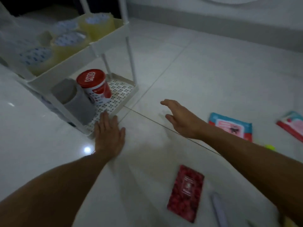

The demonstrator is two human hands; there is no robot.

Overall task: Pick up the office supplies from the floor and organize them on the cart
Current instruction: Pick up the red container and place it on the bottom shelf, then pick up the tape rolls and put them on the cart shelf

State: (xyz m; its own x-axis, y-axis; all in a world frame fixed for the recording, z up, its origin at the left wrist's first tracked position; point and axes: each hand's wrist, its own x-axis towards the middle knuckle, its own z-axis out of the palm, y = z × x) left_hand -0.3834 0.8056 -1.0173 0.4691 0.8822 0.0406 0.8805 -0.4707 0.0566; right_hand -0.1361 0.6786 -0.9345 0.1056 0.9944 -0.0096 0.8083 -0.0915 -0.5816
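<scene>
A white tiered cart point(114, 31) stands on the tiled floor at the upper left. Its upper tray holds several rolls of clear tape point(96, 25). On its bottom tray stand a red-lidded can point(95, 85) and a grey roll point(73, 99). My left hand point(109, 131) lies flat and open at the front corner of the bottom tray, holding nothing. My right hand point(178, 117) hovers open over the bare floor to the right of the cart. On the floor lie a red patterned booklet point(186, 193), a blue and pink packet point(231, 126) and a second packet point(291, 124).
A whitish pen-like object point(218, 208) lies beside the red booklet. A small yellow-green item point(269, 146) peeks out behind my right forearm. A grey skirting board point(213, 23) runs along the far wall. The picture is dim and blurred.
</scene>
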